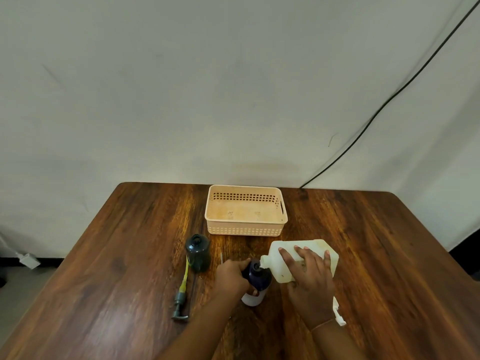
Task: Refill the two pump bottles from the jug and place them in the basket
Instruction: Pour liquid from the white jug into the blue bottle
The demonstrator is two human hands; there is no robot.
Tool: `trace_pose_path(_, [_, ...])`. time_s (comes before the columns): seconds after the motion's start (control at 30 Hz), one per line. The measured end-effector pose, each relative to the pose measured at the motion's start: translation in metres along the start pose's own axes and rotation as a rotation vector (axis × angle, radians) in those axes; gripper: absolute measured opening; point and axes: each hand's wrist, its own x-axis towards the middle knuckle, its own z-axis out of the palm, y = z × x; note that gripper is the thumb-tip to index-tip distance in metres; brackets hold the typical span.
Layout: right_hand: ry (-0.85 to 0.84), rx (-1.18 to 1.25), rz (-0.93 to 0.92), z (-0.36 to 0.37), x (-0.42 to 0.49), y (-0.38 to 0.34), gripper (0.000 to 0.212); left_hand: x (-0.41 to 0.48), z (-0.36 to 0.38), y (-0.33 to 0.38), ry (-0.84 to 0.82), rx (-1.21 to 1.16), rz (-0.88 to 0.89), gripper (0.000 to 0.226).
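Wood-grain laminate, dark brown, covers the counter (104,268), which stands against a plain off-white wall (181,87); a black cable (389,100) runs diagonally down the wall at right. From left: a grey pump head (180,302) with yellowish tube lies flat; an uncapped dark green bottle (198,253) stands upright; the left hand (231,275) grips a dark blue bottle (257,278) with a white lower band, no legible writing. The peach basket (245,231) sits behind. The right hand (310,279), fingers clasped over it, tilts the white jug (311,246), spout at the bottle's mouth. A white pump head (339,311) lies rightmost.
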Motion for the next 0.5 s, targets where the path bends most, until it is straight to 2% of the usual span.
trace_pose_path(0.5, [-0.011,0.002,-0.004,-0.0036,0.0,0.0024,0.072,-0.0016,0.0007,-0.0005,0.006,-0.02,0.001,0.08])
